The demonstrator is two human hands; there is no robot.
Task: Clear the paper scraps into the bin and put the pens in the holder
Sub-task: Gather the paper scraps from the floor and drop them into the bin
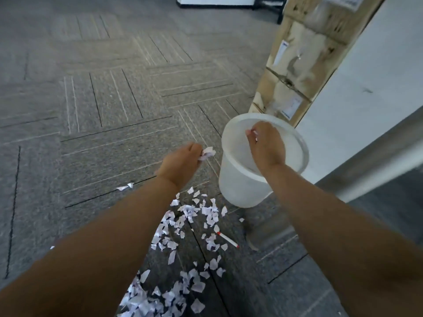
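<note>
A white plastic bin (238,179) stands on the grey carpet at the right. My right hand (265,145) hovers over its mouth, fingers pinched on small paper scraps. My left hand (183,161) is just left of the bin's rim, closed on a wad of paper scraps (207,153) that pokes out past the fingers. Many white scraps (190,227) lie scattered on the carpet below the bin and toward me. A white pen with red ends (228,240) lies among them. No pen holder is in view.
A tall cardboard box (304,56) leans against the white wall (370,92) behind the bin. A grey metal ledge (375,165) runs along the right. Two stray scraps (125,186) lie further left on the carpet.
</note>
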